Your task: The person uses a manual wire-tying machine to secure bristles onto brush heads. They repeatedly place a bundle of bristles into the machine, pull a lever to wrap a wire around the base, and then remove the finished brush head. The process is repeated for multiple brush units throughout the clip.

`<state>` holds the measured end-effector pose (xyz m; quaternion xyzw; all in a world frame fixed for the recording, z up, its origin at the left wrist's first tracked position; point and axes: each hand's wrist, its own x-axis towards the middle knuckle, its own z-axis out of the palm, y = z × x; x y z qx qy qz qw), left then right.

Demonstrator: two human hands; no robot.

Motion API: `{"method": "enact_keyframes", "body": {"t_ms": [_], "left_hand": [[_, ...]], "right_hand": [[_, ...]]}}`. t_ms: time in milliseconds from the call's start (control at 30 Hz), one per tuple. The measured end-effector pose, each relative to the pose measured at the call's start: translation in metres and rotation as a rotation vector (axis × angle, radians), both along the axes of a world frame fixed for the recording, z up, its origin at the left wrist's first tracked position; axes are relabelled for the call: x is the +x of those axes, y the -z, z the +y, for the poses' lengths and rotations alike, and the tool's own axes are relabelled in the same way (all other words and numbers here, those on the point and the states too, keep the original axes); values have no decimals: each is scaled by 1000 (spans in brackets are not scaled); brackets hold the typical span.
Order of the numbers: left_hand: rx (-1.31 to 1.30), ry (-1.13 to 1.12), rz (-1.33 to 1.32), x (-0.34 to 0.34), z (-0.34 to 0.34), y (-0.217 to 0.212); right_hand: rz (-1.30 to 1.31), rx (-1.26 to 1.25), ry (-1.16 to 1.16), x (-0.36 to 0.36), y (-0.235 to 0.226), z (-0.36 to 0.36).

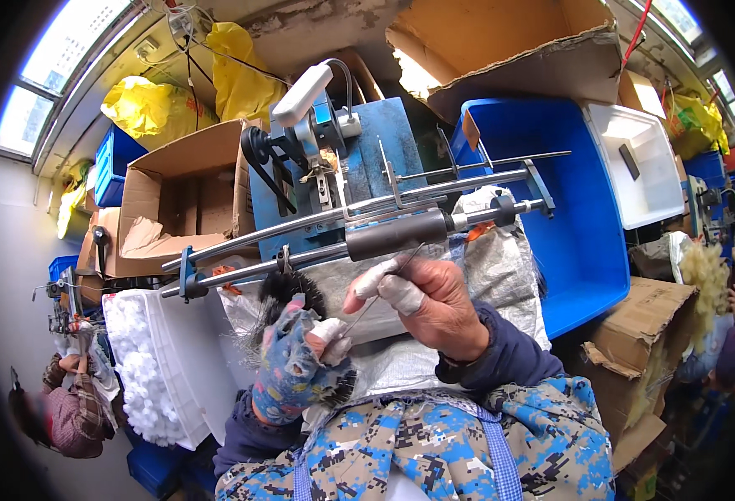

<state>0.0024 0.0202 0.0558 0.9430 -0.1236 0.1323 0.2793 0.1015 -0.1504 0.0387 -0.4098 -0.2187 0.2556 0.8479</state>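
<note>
Over my lap, both hands pinch a thin wire [362,314] stretched between them. My left hand [288,363], in a worn blue patterned fingerless glove with white wraps on the fingers, is closed on its lower end. Dark bristles [288,288] stick out above this hand, and more show below it; whether they are one piece I cannot tell. My right hand [443,305], ungloved with white wraps on thumb and finger, is closed at the wire's upper end. Just beyond it lies a dark roller sleeve [397,234] on a metal rod of the blue machine [384,125].
A large blue bin [589,275] stands right of the machine, a white tub [668,196] beyond it. At left are an open carton [142,196] and a white box [192,359] holding white fluffy pieces [146,376]. Other people sit at far left and far right.
</note>
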Motion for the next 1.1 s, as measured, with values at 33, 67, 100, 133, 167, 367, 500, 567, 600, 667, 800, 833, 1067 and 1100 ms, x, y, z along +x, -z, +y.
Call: {"method": "enact_keyframes", "body": {"t_ms": [33,67,100,133,167,367,500,567,600,667,800,833,1067,1100], "left_hand": [[-25,-100,39,-7,13,1],[-181,-307,142,-22,26,9],[-136,-365,241,-30,46,15],[-92,-434,339,-38,66,21],[106,-379,368,-40,76,27],[239,-272,472,-42,87,59],[54,-249,308,-44,99,71],[-97,-304,277,-44,101,72],[-131,-345,267,-42,98,71],[-198,-425,242,-36,88,62],[-223,-309,117,-28,78,52],[-150,-297,117,-30,76,51],[-108,-223,45,-24,53,43],[-119,-209,20,-23,50,40]], "right_hand": [[0,9,4,15,-6,-10],[-3,12,0,31,-18,-22],[-159,-243,84,46,-31,-33],[-318,-498,158,60,-41,-36],[-616,-608,281,74,-35,-29],[-1385,-1463,345,137,29,53],[-1406,-1500,415,150,56,58],[-1409,-1527,419,150,57,58],[-1409,-1543,419,150,58,58],[-1429,-1538,416,149,58,58],[-1444,-1507,417,151,62,57],[-1448,-1501,416,151,62,57],[-1437,-1538,451,147,58,58],[-1434,-1542,470,145,57,57]]}}
